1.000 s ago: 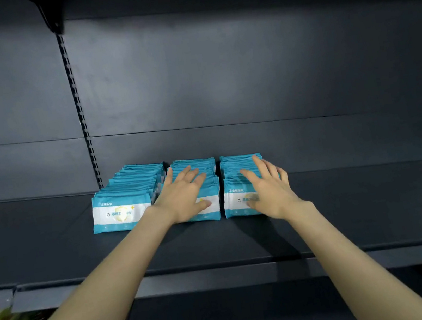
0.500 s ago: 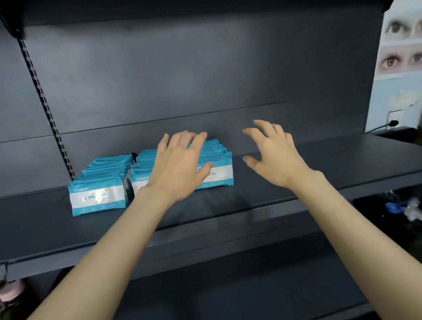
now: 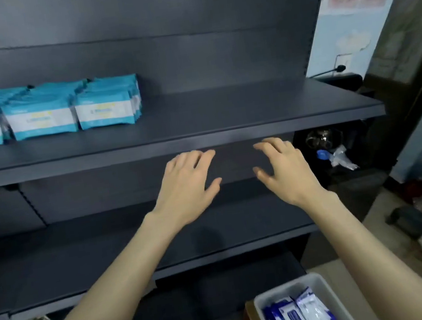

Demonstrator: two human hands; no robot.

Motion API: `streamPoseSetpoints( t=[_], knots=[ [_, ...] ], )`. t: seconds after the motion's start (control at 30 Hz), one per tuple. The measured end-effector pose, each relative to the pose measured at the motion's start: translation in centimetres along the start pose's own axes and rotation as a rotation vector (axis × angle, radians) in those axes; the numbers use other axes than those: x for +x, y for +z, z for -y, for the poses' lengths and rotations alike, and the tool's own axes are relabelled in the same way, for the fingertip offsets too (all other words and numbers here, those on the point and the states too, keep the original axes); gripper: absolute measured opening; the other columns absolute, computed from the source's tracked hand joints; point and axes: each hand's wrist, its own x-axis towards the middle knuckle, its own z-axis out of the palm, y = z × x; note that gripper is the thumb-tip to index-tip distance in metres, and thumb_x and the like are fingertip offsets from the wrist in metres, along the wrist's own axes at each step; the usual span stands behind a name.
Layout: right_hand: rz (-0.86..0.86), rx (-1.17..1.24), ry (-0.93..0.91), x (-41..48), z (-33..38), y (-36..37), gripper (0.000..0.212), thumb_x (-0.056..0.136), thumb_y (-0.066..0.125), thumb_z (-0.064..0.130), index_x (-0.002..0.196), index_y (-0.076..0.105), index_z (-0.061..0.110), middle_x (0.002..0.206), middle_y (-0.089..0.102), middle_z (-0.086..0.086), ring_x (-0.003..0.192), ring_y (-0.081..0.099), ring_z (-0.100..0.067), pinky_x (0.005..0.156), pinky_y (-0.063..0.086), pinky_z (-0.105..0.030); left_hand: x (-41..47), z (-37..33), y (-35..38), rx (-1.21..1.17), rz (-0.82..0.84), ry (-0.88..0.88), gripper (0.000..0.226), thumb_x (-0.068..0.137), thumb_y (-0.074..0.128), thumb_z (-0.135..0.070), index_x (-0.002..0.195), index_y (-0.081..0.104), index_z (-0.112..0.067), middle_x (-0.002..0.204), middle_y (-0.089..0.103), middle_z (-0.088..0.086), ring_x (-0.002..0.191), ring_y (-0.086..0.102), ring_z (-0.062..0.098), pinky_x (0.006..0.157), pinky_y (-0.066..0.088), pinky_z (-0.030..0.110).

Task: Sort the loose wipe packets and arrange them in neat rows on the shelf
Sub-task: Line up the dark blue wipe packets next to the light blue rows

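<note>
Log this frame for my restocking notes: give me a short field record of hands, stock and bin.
left hand: open, empty, in front of the lower shelf
right hand: open, empty, beside the left
teal wipe packets: three rows on the upper shelf, left part
white bin: below, holds blue-and-white wipe packets

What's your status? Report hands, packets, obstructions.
Left hand and right hand open, empty, below the shelf. Three teal packet rows on it. More packets in bin. Nothing in the way.

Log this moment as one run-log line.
left hand open, empty | right hand open, empty | teal packets in three rows on shelf | blue packets in bin
</note>
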Motion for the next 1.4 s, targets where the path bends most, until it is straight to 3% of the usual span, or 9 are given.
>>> streamPoseSetpoints(
  t=[0.3, 0.43, 0.47, 0.57, 0.77, 0.87, 1.07, 1.23, 1.4],
  knots=[
    [0.332, 0.022, 0.131, -5.9, -12.0, 9.7, 0.047, 0.095, 0.054, 0.026, 0.138, 0.044, 0.012, 0.139, 0.044, -0.009, 0.124, 0.041, -0.030, 0.100, 0.032, -0.039, -1.5, -5.7, 14.8, -0.150, 0.316, -0.090, 0.052, 0.095, 0.052, -0.035, 0.140, 0.042, -0.012, 0.129, 0.053, 0.005, 0.121, 0.047, 0.027, 0.104, 0.032, 0.038],
    [0.417, 0.056, 0.247, -7.8, -16.3, 15.3, 0.043, 0.092, 0.058, 0.022, 0.133, 0.050, 0.009, 0.133, 0.050, -0.012, 0.118, 0.046, -0.035, 0.098, 0.035, -0.041, -2.4, -6.5, 22.5, -0.222, 0.414, -0.113, 0.048, 0.088, 0.049, -0.036, 0.123, 0.059, -0.006, 0.109, 0.065, 0.010, 0.100, 0.062, 0.032, 0.085, 0.048, 0.042],
    [0.456, 0.069, 0.274, -8.5, -17.3, 16.9, 0.042, 0.091, 0.059, 0.021, 0.130, 0.052, 0.008, 0.130, 0.051, -0.013, 0.116, 0.048, -0.036, 0.097, 0.037, -0.042, -2.8, -6.9, 24.4, -0.241, 0.465, -0.134, 0.047, 0.089, 0.048, -0.036, 0.125, 0.057, -0.007, 0.112, 0.064, 0.010, 0.103, 0.061, 0.031, 0.087, 0.047, 0.042],
    [0.609, 0.122, 0.346, -11.2, -20.7, 21.9, 0.043, 0.090, 0.059, 0.019, 0.131, 0.052, 0.008, 0.130, 0.052, -0.015, 0.117, 0.048, -0.036, 0.101, 0.037, -0.040, -4.8, -8.4, 30.3, -0.286, 0.647, -0.269, 0.051, 0.095, 0.050, -0.036, 0.139, 0.041, -0.014, 0.134, 0.052, 0.005, 0.124, 0.047, 0.025, 0.103, 0.034, 0.037],
    [0.902, 0.155, 0.436, -17.2, -28.4, 30.5, 0.044, 0.094, 0.054, 0.021, 0.137, 0.047, 0.012, 0.137, 0.048, -0.009, 0.124, 0.044, -0.029, 0.102, 0.033, -0.031, -9.7, -12.7, 41.9, -0.414, 0.874, -0.588, 0.047, 0.093, 0.052, -0.032, 0.136, 0.043, -0.016, 0.129, 0.052, 0.006, 0.119, 0.050, 0.025, 0.099, 0.039, 0.037],
    [0.991, 0.230, 0.482, -20.1, -32.3, 34.5, 0.045, 0.094, 0.056, 0.021, 0.136, 0.047, 0.011, 0.138, 0.049, -0.008, 0.125, 0.045, -0.025, 0.103, 0.035, -0.031, -12.0, -15.4, 47.6, -0.496, 0.893, -0.839, 0.043, 0.092, 0.055, -0.027, 0.132, 0.047, -0.014, 0.123, 0.056, 0.008, 0.113, 0.054, 0.028, 0.096, 0.043, 0.039],
    [1.052, 0.379, 0.639, -25.0, -37.6, 41.7, 0.053, 0.090, 0.064, 0.021, 0.137, 0.044, 0.006, 0.135, 0.051, -0.010, 0.123, 0.048, -0.024, 0.102, 0.040, -0.033, -17.2, -20.3, 56.3, -0.582, 0.904, -1.268, 0.051, 0.091, 0.060, -0.030, 0.135, 0.043, -0.011, 0.130, 0.054, 0.010, 0.113, 0.054, 0.026, 0.093, 0.046, 0.038],
    [0.982, 0.429, 0.795, -27.9, -38.8, 47.0, 0.068, 0.080, 0.075, 0.028, 0.133, 0.042, 0.002, 0.130, 0.044, -0.013, 0.111, 0.051, -0.024, 0.094, 0.046, -0.033, -20.6, -22.4, 60.9, -0.529, 0.812, -1.452, 0.064, 0.085, 0.067, -0.037, 0.134, 0.039, -0.007, 0.129, 0.048, 0.011, 0.115, 0.049, 0.029, 0.092, 0.042, 0.038],
    [0.895, 0.383, 0.840, -29.6, -39.7, 50.2, 0.063, 0.072, 0.080, 0.039, 0.116, 0.050, 0.005, 0.114, 0.052, -0.007, 0.092, 0.055, -0.019, 0.080, 0.049, -0.032, -22.1, -23.9, 64.4, -0.554, 0.730, -1.560, 0.046, 0.078, 0.073, -0.040, 0.104, 0.050, -0.008, 0.104, 0.059, 0.006, 0.092, 0.058, 0.024, 0.075, 0.049, 0.036]
  ],
)
